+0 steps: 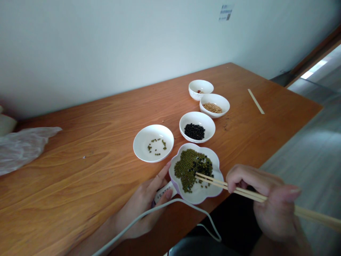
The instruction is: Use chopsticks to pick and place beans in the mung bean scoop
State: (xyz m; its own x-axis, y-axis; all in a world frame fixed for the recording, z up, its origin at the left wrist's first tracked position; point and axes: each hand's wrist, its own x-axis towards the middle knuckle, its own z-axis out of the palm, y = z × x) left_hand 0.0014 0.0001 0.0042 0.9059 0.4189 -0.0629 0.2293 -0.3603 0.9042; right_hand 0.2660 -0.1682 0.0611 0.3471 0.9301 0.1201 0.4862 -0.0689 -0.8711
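Chopsticks [246, 193], slim pale wood, tips down among dull green beans [186, 163] and black beans [201, 165] in flower-shaped dish [197, 197], smooth white, lilac edge. Dish at front edge of wood-grain table [80, 185]. Round glossy bowl [141, 143] beyond, few green beans inside; black-bean bowl [198, 118] just behind dish. My right hand [269, 202] closed round chopsticks; my left hand [142, 206] curled on dish handle [166, 191].

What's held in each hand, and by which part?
Left hand: flower-shaped dish, by its handle. Right hand: chopsticks, gripped partway along, tips in the dish, back ends sticking out behind.
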